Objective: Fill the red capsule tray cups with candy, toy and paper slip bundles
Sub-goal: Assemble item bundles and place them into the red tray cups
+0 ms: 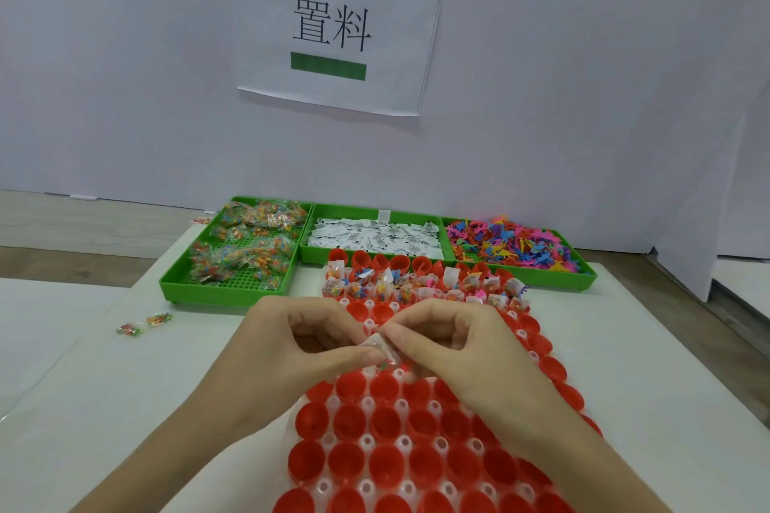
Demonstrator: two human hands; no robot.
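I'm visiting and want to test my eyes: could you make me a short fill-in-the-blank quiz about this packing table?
1. The three supply trays are coloured ____.
2. The paper slips lie in the ____ tray of the three.
3. Both hands, left hand and right hand, pinch one small bundle above the ____ capsule tray.
4. Two loose candy packets lie on the table to the ____ of the hands.

Missing words: green; middle; red; left

Both hands (391,342) pinch a small bundle (385,350) above the red capsule tray (387,458).

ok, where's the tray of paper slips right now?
In the head view, the paper slip tray is the middle of three green trays along the back wall, between the candy tray on the left and the toy tray on the right.
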